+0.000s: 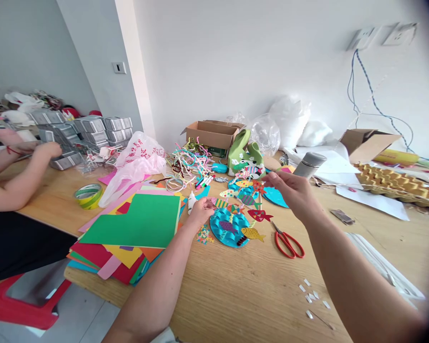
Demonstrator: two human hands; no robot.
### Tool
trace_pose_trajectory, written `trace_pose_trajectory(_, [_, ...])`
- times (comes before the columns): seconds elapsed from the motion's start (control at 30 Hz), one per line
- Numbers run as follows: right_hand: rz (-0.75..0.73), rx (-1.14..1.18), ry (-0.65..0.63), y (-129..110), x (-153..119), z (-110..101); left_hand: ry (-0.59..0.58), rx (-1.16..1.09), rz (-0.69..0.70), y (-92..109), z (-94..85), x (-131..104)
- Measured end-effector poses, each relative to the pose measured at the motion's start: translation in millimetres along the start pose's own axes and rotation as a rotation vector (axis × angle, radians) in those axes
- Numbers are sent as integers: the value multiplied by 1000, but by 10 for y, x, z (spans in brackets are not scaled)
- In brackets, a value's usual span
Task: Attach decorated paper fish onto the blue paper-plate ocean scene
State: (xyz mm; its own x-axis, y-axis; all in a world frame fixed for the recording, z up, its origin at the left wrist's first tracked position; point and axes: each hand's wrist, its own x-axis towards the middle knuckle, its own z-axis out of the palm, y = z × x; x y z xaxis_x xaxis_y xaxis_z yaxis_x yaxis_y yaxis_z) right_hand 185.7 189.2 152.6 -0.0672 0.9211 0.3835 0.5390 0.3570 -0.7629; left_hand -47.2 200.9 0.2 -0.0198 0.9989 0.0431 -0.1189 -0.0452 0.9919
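A wooden table (229, 290) is spreading before a pale wall (218, 57), with sockets (364, 38) and blue cables (366, 71) hanging at the far right. A cardboard box (210, 131) and white bags (289, 121) are lining the far side, and an egg tray (396, 183) is lying at the right. At the left, another person's hands (49, 150) are working beside grey boxes (89, 125). A coloured paper stack (128, 224) is reaching the table's left edge by the near corner, above a red stool (12, 305). Wood is showing from the scissors (288, 243) to the near edge, giving room to move, with white pieces (309, 297) lying toward the right. In the middle, the blue disc (224, 238) is bearing paper fish, between and nearer than the two hands. The left hand (200, 213) is pinching narrowly at the pink head of a striped fish (221, 203). The right hand (291, 189) is keeping thumb and finger narrow beside an orange fish (259, 186); whether it is holding anything, I cannot tell.
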Motion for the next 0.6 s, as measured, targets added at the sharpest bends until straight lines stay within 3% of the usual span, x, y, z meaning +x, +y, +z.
trace_pose_trajectory(0.3, [63,143,190,6,-350,-127,-57,226,17,24,-79,-17])
trace_pose_trajectory(0.5, [151,216,198,1,-504,-105,-58,339,43,-12,-40,-36])
trace_pose_trajectory(0.6, [125,179,252,17,-551,-117,-44,399,52,-31,-33,-23])
